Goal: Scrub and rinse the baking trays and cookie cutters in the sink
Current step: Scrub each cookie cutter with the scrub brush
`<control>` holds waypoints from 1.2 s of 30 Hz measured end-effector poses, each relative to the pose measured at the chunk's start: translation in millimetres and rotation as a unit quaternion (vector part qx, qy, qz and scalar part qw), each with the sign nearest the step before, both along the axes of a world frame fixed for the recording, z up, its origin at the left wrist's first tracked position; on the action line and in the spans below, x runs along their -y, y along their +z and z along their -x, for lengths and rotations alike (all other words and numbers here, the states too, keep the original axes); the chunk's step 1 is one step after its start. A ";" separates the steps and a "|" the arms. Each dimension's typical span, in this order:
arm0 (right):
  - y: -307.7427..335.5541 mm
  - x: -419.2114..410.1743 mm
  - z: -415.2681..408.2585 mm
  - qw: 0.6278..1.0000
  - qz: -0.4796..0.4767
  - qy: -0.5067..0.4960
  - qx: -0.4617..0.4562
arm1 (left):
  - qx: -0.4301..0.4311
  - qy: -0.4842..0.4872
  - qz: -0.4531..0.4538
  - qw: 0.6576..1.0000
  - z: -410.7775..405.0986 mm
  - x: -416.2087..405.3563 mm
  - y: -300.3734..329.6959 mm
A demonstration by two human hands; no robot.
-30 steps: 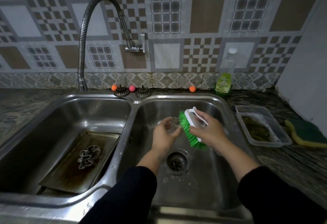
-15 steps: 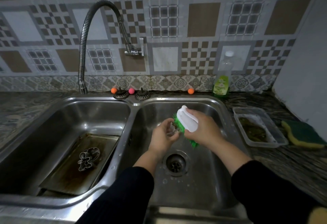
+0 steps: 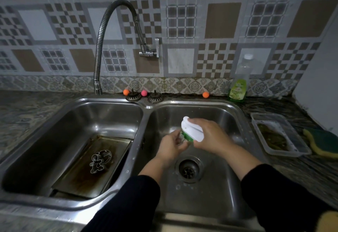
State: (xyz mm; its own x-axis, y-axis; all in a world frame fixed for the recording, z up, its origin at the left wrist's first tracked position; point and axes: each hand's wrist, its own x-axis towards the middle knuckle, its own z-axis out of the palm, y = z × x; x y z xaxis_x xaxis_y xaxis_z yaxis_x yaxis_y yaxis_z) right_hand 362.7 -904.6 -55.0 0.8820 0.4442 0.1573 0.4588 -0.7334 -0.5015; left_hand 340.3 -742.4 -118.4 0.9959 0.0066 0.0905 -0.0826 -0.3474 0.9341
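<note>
Left hand [image 3: 172,145] pinches a cookie cutter [image 3: 180,137] (mostly hidden) between curled fingertips; right hand [image 3: 210,136] grips the scrub brush [image 3: 192,131], pressing it down.

Single head-worn wide-angle view, looking forward and down over a double sink [image 3: 146,106]. Close range, above both basins; tiled wall [image 3: 182,30] facing. No second view.

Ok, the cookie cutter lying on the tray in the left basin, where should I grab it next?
Come straight down from above. The cookie cutter lies flat on the baking tray, its thin wall standing up, so pinch that wall with fingers at a narrow spot, probably the waist between its lobes, and lift.
</note>
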 end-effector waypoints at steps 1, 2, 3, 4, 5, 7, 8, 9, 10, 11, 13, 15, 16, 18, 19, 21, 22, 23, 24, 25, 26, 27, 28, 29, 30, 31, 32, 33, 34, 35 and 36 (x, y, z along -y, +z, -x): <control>-0.3 -4.2 0.4 1.000 -0.001 -0.002 0.006 | -0.002 0.007 -0.001 1.000 0.6 -1.6 3.0; 0.5 -8.2 1.5 1.000 0.000 0.005 0.004 | 0.002 0.014 0.000 1.000 0.1 -6.0 4.5; 2.7 -11.8 3.1 1.000 0.006 0.017 -0.004 | 0.004 0.018 -0.001 1.000 -0.3 -12.9 4.6; 5.0 -15.2 3.9 1.000 0.014 0.025 -0.009 | 0.008 0.019 -0.003 1.000 -0.8 -19.8 4.2; 6.7 -18.9 3.4 0.999 0.026 0.025 -0.002 | 0.007 0.021 -0.005 1.000 0.6 -23.9 4.8; 8.2 -30.4 1.8 0.998 0.058 0.001 0.036 | 0.007 0.032 -0.003 0.999 3.9 -26.0 5.2; 7.0 -38.6 2.7 0.996 0.068 -0.014 0.054 | 0.013 0.046 0.004 0.999 3.8 -26.8 5.7; 5.6 -47.9 4.8 0.995 0.071 -0.027 0.070 | 0.014 0.059 0.012 0.998 3.1 -28.9 9.0; 3.6 -57.4 7.7 0.993 0.070 -0.036 0.089 | 0.016 0.068 0.025 0.997 2.0 -32.9 12.7; 1.3 -66.2 9.8 0.990 0.066 -0.047 0.113 | 0.012 0.074 0.031 0.997 0.4 -39.0 16.2; -1.7 -79.0 10.7 0.987 0.038 -0.073 0.135 | 0.007 0.082 0.024 0.996 -1.9 -54.4 20.6; -2.7 -87.4 6.8 0.989 -0.007 -0.101 0.105 | -0.002 0.105 0.011 0.994 0.5 -70.6 20.5; -3.5 -90.7 4.8 0.990 -0.020 -0.110 0.088 | -0.007 0.119 0.015 0.993 1.8 -79.0 19.4; -5.5 -95.7 1.8 0.990 -0.035 -0.124 0.060 | -0.009 0.151 0.022 0.988 4.6 -98.9 17.4; -5.9 -98.4 1.5 0.990 -0.039 -0.130 0.047 | -0.007 0.163 0.023 0.986 7.5 -109.9 18.3; -7.3 -105.2 2.7 0.989 -0.048 -0.136 0.028 | 0.000 0.191 0.017 0.981 14.4 -132.7 17.5; -7.9 -109.9 4.1 0.989 -0.051 -0.138 0.020 | -0.006 0.208 0.000 0.978 18.4 -145.6 15.1; -9.3 -115.1 5.8 0.989 -0.053 -0.140 0.011 | -0.017 0.223 -0.015 0.974 22.9 -158.8 12.0; -10.6 -120.7 8.2 0.989 -0.052 -0.140 0.004 | -0.031 0.236 -0.024 0.971 26.0 -173.3 4.5; -12.3 -126.2 10.7 0.989 -0.053 -0.138 -0.003 | -0.043 0.246 -0.028 0.968 29.7 -186.0 -1.2; -14.6 -131.3 12.4 0.989 -0.055 -0.135 -0.007 | -0.060 0.252 -0.032 0.965 32.8 -199.3 -8.8; -17.3 -136.0 13.4 0.989 -0.060 -0.133 -0.009 | -0.076 0.256 -0.041 0.963 35.4 -212.2 -16.9; -20.1 -140.0 14.0 0.989 -0.067 -0.132 -0.011 | -0.088 0.258 -0.061 0.960 37.0 -224.2 -25.1; -23.4 -143.8 14.0 0.988 -0.074 -0.134 -0.012 | -0.100 0.260 -0.091 0.956 38.1 -234.6 -31.3; -26.8 -147.3 13.7 0.987 -0.081 -0.137 -0.013 | -0.111 0.259 -0.123 0.951 38.3 -243.2 -36.1; -30.2 -150.5 13.0 0.986 -0.085 -0.139 -0.015 | -0.129 0.255 -0.155 0.946 36.9 -250.0 -39.8; -33.3 -153.1 12.0 0.986 -0.088 -0.142 -0.016 | -0.152 0.249 -0.184 0.939 34.6 -254.5 -41.0; -36.4 -155.3 11.0 0.985 -0.088 -0.145 -0.017 | -0.171 0.240 -0.214 0.931 31.5 -257.2 -41.6; -39.4 -157.1 9.9 0.985 -0.087 -0.151 -0.018 | -0.187 0.227 -0.242 0.924 26.8 -259.1 -43.0; -42.3 -158.1 9.2 0.984 -0.085 -0.155 -0.021 | -0.199 0.215 -0.269 0.917 21.5 -259.2 -43.8; -45.0 -158.9 8.4 0.984 -0.081 -0.159 -0.024 | -0.211 0.201 -0.291 0.911 15.4 -259.0 -45.9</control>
State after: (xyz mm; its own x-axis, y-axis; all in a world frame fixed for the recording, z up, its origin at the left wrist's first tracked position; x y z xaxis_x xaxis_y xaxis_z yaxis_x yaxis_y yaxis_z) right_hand 354.3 -745.7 -100.1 0.9805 0.1169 0.1580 0.1918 -0.7442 -0.6398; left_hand 324.9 -483.4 -164.3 0.8705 0.4516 -0.1958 0.4848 -0.7173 0.5005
